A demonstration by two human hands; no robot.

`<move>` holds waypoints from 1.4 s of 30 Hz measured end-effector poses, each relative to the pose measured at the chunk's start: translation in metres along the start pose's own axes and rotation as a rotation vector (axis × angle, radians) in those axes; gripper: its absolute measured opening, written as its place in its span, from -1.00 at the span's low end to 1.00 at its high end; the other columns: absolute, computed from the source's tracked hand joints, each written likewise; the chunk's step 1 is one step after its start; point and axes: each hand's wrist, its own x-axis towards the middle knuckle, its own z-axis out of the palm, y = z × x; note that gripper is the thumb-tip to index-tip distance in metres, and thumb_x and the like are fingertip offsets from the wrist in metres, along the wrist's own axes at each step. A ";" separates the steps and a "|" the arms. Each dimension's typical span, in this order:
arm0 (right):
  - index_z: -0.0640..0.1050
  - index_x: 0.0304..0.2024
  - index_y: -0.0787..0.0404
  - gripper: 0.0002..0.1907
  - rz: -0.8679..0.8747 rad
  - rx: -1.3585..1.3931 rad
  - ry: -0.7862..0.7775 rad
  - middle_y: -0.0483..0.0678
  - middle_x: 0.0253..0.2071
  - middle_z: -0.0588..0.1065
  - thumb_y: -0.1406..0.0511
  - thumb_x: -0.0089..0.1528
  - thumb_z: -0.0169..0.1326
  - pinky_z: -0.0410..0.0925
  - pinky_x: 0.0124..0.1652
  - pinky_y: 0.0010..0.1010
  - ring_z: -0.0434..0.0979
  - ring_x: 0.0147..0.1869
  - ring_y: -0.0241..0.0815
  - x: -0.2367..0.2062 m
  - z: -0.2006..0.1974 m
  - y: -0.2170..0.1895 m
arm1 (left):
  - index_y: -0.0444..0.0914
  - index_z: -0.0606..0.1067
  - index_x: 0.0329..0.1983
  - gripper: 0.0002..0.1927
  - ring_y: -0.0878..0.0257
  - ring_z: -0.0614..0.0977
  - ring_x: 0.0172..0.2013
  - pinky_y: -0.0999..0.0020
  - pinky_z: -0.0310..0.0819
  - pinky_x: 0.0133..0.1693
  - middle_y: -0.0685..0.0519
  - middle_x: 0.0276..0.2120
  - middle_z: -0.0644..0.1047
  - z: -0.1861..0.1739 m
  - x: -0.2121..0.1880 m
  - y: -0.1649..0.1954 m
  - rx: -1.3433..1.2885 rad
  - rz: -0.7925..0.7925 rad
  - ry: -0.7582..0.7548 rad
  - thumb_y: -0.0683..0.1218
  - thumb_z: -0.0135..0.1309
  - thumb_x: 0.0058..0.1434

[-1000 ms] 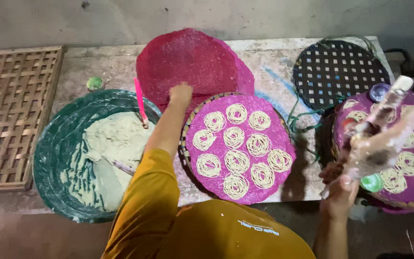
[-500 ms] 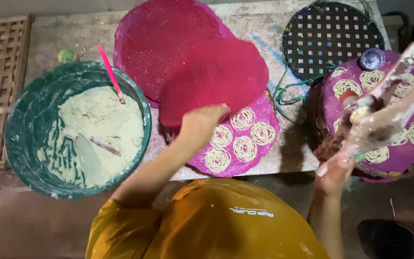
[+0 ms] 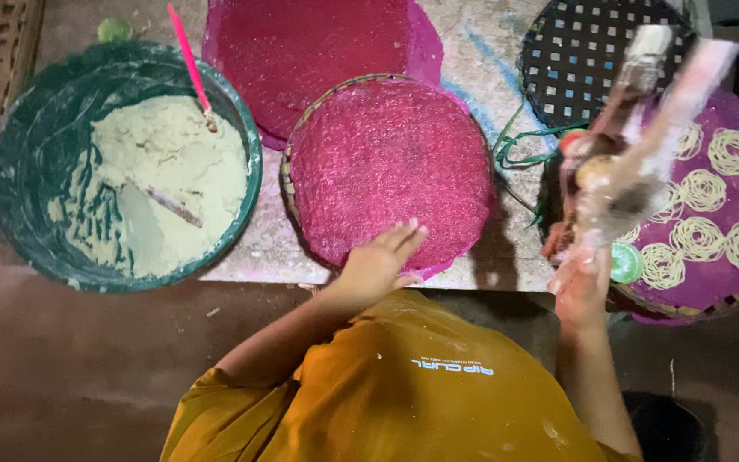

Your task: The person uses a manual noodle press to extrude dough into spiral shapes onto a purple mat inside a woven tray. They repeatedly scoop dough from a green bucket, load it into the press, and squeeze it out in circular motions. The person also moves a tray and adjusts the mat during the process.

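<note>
A pink mesh mat is being pressed flat on a woven tray while a noodle press is being held aloft

The left hand [image 3: 378, 261] is being laid open, fingers spread, on the near edge of the pink mesh mat [image 3: 391, 167], which is lying over a round woven tray [image 3: 294, 145] on the table [image 3: 489, 85]; the right hand [image 3: 582, 287] is being kept closed around the lower end of a blurred noodle press [image 3: 635, 145], raised over a second tray [image 3: 729, 295] where pale noodle coils [image 3: 733, 150] are lying on a purple mat. The mesh is judged light, thin and floppy, best being taken at its rim with a pinch; the press is judged stiff and heavier, possibly slippery with dough. Further left, a green basin [image 3: 10, 162] of pale dough is being left with a pink spatula [image 3: 188, 56] standing in it, and a black perforated disc [image 3: 600, 51] is lying behind
</note>
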 end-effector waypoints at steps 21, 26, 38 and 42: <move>0.60 -0.22 0.31 -0.18 0.653 -0.908 -1.066 0.03 -0.36 0.62 -0.23 0.27 -0.35 0.55 -0.19 -0.30 0.67 -0.28 -0.15 0.092 0.176 -0.019 | -0.11 0.41 -0.21 -0.68 0.21 0.49 -0.15 0.19 0.33 0.13 0.13 -0.31 0.46 -0.087 0.013 -0.111 -2.310 0.484 0.730 0.20 -0.11 0.40; 0.63 -0.31 0.33 -0.15 0.659 -0.989 -1.122 0.03 -0.47 0.62 -0.23 0.30 -0.39 0.54 -0.28 -0.29 0.67 -0.38 -0.11 0.096 0.186 -0.037 | -0.09 0.40 -0.27 -0.68 0.23 0.47 -0.19 0.22 0.33 0.05 0.14 -0.34 0.44 -0.074 0.019 -0.107 -2.361 0.471 0.748 0.22 -0.12 0.35; 0.60 -0.42 0.32 -0.19 0.624 -0.996 -1.078 0.01 -0.54 0.56 -0.20 0.32 -0.35 0.53 -0.33 -0.26 0.61 -0.44 -0.13 0.099 0.195 -0.038 | -0.05 0.34 -0.28 -0.70 0.25 0.48 -0.25 0.22 0.39 -0.05 0.18 -0.38 0.43 -0.085 0.022 -0.114 -2.283 0.407 0.842 0.22 -0.12 0.35; 0.56 -0.37 0.35 -0.22 0.398 -1.100 -1.066 0.04 -0.56 0.50 -0.19 0.40 -0.29 0.40 -0.32 -0.24 0.52 -0.43 -0.12 0.110 0.192 -0.041 | -0.06 0.34 -0.30 -0.70 0.24 0.47 -0.24 0.20 0.41 -0.01 0.18 -0.39 0.44 -0.095 0.040 -0.110 -2.296 0.427 0.861 0.23 -0.11 0.32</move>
